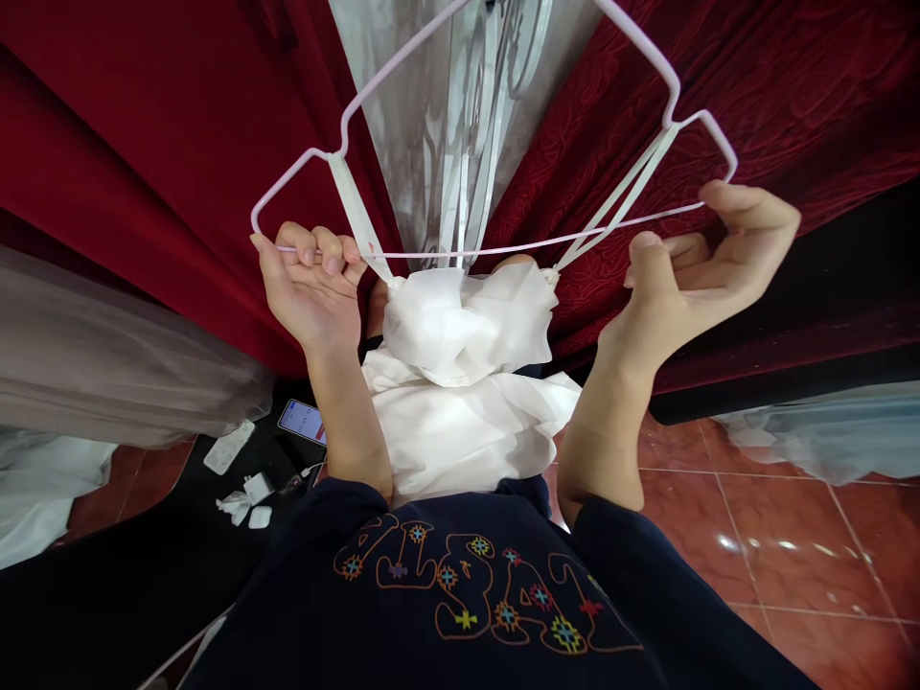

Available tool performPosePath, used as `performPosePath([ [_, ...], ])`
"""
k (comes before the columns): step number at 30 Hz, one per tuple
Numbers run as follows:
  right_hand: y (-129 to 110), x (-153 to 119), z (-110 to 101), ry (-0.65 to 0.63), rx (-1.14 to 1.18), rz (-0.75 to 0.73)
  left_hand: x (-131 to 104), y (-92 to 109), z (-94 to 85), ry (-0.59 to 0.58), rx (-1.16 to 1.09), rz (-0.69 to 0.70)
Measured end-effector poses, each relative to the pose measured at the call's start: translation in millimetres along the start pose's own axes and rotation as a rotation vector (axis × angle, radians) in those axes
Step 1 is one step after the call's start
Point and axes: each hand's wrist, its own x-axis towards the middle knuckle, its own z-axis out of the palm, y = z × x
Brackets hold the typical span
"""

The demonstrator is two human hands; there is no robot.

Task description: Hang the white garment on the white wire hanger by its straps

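A pale pink clothes hanger [413, 48] spans the upper middle of the head view, its top cut off by the frame. From its two notches hangs a white dress [467, 422] by thin straps, with a ruffled top; its lower part drapes over my lap. My left hand [312, 278] grips the hanger's left end, fingers curled over the bottom bar. At the opposite end, my right hand [690, 259] pinches the hanger's lower right corner with a fingertip on it, thumb held apart. The bottom bar passes behind or across the straps.
Dark red curtains [144, 115] hang on both sides, with a glass door [471, 125] with white metalwork between them. To the left, a black surface [172, 546] carries a phone [302, 420], a charger [257, 489] and small white items. Red floor tiles [783, 537] lie to the right.
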Motion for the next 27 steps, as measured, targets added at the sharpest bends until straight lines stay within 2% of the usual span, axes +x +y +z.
performPosePath([
  [2, -3.1, -3.5, 3.1, 0.048, 0.083, -0.184, 0.1, -1.3, 1.1, 0.008, -0.024, -0.010],
  [3, -8.7, -6.9, 7.0, 0.023, 0.112, -0.231, 0.0, -1.9, 1.6, 0.011, -0.040, -0.014],
  [4, -16.7, -11.2, 11.9, -0.079, 0.099, -0.192, -0.3, -2.1, 2.2, 0.012, -0.058, -0.017],
  [7, -45.6, -26.5, 28.5, -0.487, -0.006, 0.031, -4.7, 0.0, 4.5, 0.007, -0.121, -0.026],
  [8, -53.6, -31.3, 34.0, -0.578, -0.035, 0.063, -7.4, 1.4, 5.4, 0.004, -0.140, -0.029],
  [9, -59.7, -35.6, 39.2, -0.614, -0.056, 0.064, -10.6, 2.9, 6.0, -0.002, -0.154, -0.036],
  [11, -65.1, -42.2, 48.4, -0.561, -0.082, 0.037, -17.4, 4.5, 6.3, -0.022, -0.161, -0.050],
  [14, -60.2, -47.4, 57.9, -0.484, -0.081, 0.064, -24.3, 0.9, 2.0, -0.053, -0.065, -0.046],
  [18, -49.7, -49.4, 61.9, -0.492, -0.091, 0.122, -27.4, -5.4, -6.9, -0.100, 0.324, -0.034],
  [22, -45.4, -49.6, 62.1, -0.491, -0.129, 0.143, -37.9, 7.9, -3.5, -0.263, 0.563, -0.144],
  [25, -43.7, -49.2, 61.7, -0.489, -0.136, 0.154, -45.1, 27.6, 4.3, -0.343, 0.478, -0.104],
  [27, -44.3, -49.0, 60.2, -0.512, -0.123, 0.156, -43.2, 39.8, 6.9, -0.324, 0.325, -0.050],
])
